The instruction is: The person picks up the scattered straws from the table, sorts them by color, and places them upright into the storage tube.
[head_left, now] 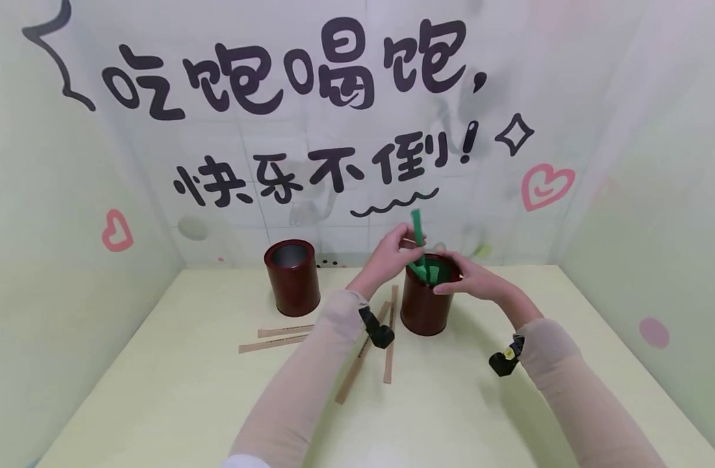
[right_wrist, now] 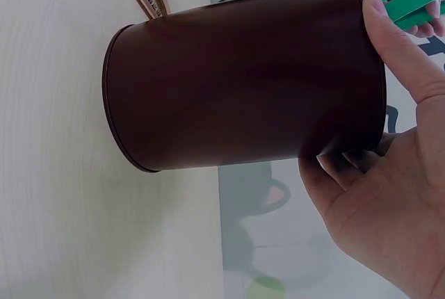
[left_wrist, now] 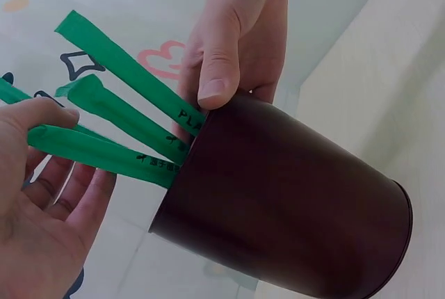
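In the head view my left hand (head_left: 389, 255) pinches a green wrapped straw (head_left: 416, 226) that stands up at the mouth of the right-hand dark red canister (head_left: 424, 309). Several more green straws (left_wrist: 128, 111) lean out of this canister in the left wrist view, and their wrappers carry printing. My right hand (head_left: 479, 282) holds the canister by its rim, with the thumb (right_wrist: 389, 35) on the near side and the fingers round the far side. The straws' lower ends are hidden inside.
A second dark red canister (head_left: 296, 286) stands to the left, its mouth facing up. Brown paper-wrapped sticks lie on the table: one pair (head_left: 272, 344) is near that canister, another (head_left: 389, 354) beside the right-hand one. A printed wall (head_left: 346, 240) rises behind the table.
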Demonstrator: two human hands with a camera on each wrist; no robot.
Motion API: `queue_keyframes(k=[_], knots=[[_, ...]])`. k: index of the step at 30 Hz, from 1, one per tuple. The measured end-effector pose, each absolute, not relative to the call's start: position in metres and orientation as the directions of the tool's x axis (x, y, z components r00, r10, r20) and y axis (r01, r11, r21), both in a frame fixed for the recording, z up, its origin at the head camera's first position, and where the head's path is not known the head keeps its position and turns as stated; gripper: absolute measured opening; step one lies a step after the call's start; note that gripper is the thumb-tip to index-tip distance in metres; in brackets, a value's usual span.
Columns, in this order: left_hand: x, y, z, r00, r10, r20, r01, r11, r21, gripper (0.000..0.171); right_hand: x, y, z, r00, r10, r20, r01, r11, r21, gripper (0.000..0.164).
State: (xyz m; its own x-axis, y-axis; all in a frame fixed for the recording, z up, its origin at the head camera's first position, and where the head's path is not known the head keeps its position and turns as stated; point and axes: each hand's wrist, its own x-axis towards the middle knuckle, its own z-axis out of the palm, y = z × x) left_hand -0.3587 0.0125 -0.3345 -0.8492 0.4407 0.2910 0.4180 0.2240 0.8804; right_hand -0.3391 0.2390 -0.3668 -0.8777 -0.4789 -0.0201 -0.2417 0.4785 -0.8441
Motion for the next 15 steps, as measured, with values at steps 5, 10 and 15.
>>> queue_keyframes(k=[5,10,15], knots=[[-0.356,0.007,-0.338,-0.839,0.457,0.296,0.425,0.211,0.880,0.028,-0.338,0.237,-0.372,-0.878,-0.478,-0.021,-0.242,0.482,-0.842,0.080],[-0.353,-0.001,-0.331,-0.822,0.483,0.301,0.434,0.189,0.881,0.032,-0.337,0.239,-0.372,-0.877,-0.480,-0.011,-0.257,0.487,-0.835,0.082],[-0.352,-0.020,-0.321,-0.836,0.440,0.326,0.441,0.189,0.877,0.030,-0.338,0.240,-0.367,-0.874,-0.486,0.002,-0.273,0.488,-0.829,0.082]])
